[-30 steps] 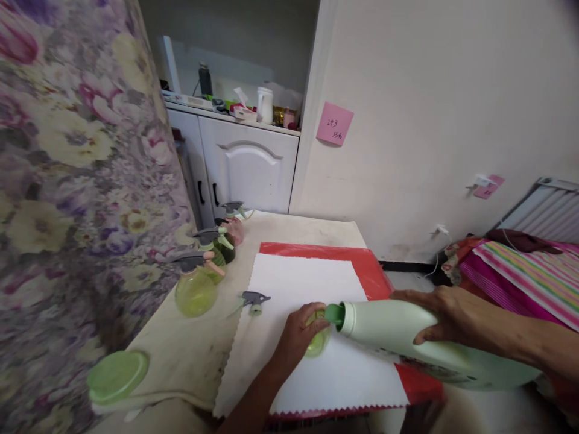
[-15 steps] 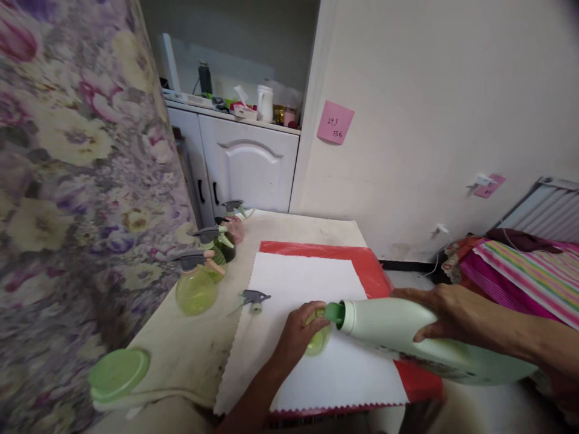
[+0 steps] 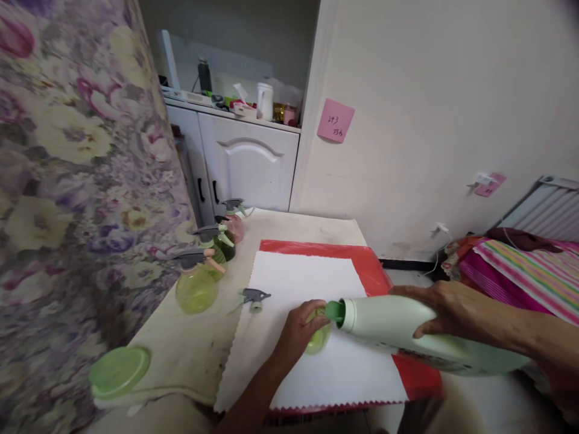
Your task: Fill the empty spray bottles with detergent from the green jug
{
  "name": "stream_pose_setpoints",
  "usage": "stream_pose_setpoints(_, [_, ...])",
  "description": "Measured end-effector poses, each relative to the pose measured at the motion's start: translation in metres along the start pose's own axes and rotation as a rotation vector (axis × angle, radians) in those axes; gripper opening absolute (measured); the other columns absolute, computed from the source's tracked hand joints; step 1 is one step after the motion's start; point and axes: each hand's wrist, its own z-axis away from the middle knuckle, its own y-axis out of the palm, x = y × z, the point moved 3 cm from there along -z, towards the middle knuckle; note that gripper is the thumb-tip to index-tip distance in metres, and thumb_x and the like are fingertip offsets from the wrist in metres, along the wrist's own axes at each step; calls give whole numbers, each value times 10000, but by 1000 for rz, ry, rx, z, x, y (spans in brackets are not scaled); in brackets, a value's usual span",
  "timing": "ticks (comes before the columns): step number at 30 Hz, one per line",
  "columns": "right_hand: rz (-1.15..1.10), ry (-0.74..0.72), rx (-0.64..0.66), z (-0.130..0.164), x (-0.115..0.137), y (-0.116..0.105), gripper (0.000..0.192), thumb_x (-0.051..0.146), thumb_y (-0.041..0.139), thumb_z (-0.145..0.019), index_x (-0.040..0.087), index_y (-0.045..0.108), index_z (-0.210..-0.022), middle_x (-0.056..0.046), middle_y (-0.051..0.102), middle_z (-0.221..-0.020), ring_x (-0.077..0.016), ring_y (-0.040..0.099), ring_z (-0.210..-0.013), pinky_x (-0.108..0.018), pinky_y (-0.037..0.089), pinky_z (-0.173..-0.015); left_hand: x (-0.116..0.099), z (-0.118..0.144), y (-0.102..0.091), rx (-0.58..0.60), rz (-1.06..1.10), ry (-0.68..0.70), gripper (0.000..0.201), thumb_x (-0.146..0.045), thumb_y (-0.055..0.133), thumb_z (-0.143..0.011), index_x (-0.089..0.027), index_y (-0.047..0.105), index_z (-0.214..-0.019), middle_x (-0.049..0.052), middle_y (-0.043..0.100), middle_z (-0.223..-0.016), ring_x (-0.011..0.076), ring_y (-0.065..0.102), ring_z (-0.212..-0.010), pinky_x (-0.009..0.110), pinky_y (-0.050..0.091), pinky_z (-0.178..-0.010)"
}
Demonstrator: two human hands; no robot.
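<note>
The small yellow-green bottle (image 3: 318, 342) is over the white sheet (image 3: 312, 277), towards its right side, its upper part half hidden by the left hand (image 3: 302, 322), whose fingers are closed around its neck. Right at its mouth is the green spout (image 3: 335, 311) of a big pale green jug (image 3: 393, 319), tipped nearly level; I can't make out from here whether any liquid is running. The right hand (image 3: 446, 307) has the jug from above, fingers gripping its body. To the left of the small bottle, a grey spray head (image 3: 254, 296) lies by the sheet's left edge. The sheet itself, zigzag-edged, lies over a red cover (image 3: 373, 277) on the desk (image 3: 203, 349). Along the desk's left side I see a round yellow spray bottle (image 3: 196, 290), a green one (image 3: 217, 265) just behind it, and a pink one (image 3: 234, 228) farther back. Nearer the person is a round green lid (image 3: 120, 372). A flowered curtain (image 3: 76, 211) hangs at the left, a white cabinet (image 3: 251, 163) stands beyond the desk, and striped bedding (image 3: 529, 265) lies well off to the right.
</note>
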Motion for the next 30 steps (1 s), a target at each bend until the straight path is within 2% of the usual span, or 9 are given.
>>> stream_pose_setpoints(12, [12,-38,-6,-2,-2,-2,533,662,508,-822,284,550,-1196,-27,690,-734,-249,676,-665,-271,375,-564,2,-1,0,-8,17,-31,238,-287,658,-789,-182,693,-999,65,710,-1011,241,628,-974,297,457,-861])
stream_pose_setpoints(20, [-10,-47,5,-4,0,-5,547,655,502,-830,270,549,-1215,-29,693,-742,-225,655,-639,-262,388,-565,2,0,-1,-14,13,-22,235,-290,659,-785,-186,696,-992,62,713,-1009,240,629,-980,299,455,-878])
stream_pose_setpoints(30, [36,-22,12,-3,0,-6,541,614,536,-835,258,540,-1242,-34,683,-737,-251,668,-677,-278,391,-577,-1,1,0,-24,11,-35,232,-285,666,-779,-185,702,-986,69,716,-1020,245,629,-984,302,460,-873])
